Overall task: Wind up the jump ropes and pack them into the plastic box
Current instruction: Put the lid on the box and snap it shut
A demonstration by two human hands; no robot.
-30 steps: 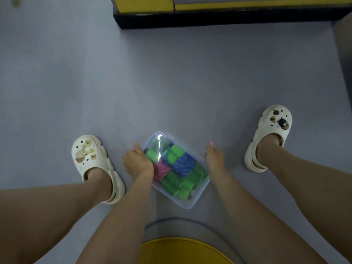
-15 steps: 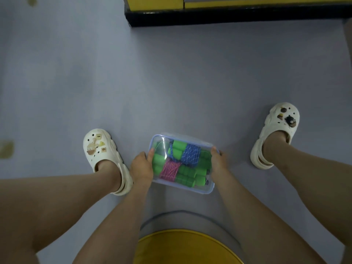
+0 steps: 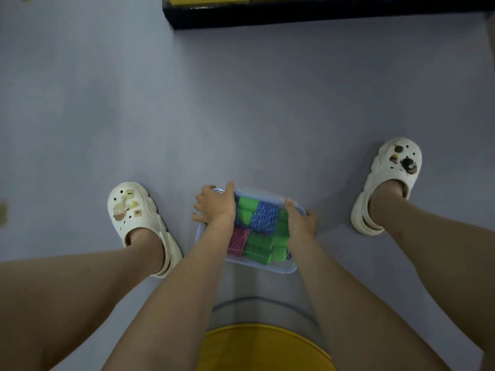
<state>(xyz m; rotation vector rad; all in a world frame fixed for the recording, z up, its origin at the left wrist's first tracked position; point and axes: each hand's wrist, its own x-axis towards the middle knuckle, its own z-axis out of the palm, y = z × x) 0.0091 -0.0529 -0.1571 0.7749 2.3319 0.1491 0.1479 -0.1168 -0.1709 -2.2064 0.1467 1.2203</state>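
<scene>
A grey-blue floor (image 3: 241, 103) fills the view, with a black-and-yellow ledge (image 3: 321, 12) along the far edge. The person crouches over it, the left clog (image 3: 134, 210) and right clog (image 3: 391, 178) planted wide apart. Between the feet the clear plastic box (image 3: 267, 265) sits on the floor, apparently lidded. The left hand (image 3: 217, 207) grips its far left corner with the fingers hooked over the rim. The right hand (image 3: 300, 223) clasps the right edge, thumb on top. Inside lie the green handles (image 3: 263, 249), a blue rope coil (image 3: 265, 216) and a pink rope coil (image 3: 237, 241), all wound. The step looks like seating the lid. It goes best with even pressure at each corner in turn and no loop caught in the seam.
</scene>
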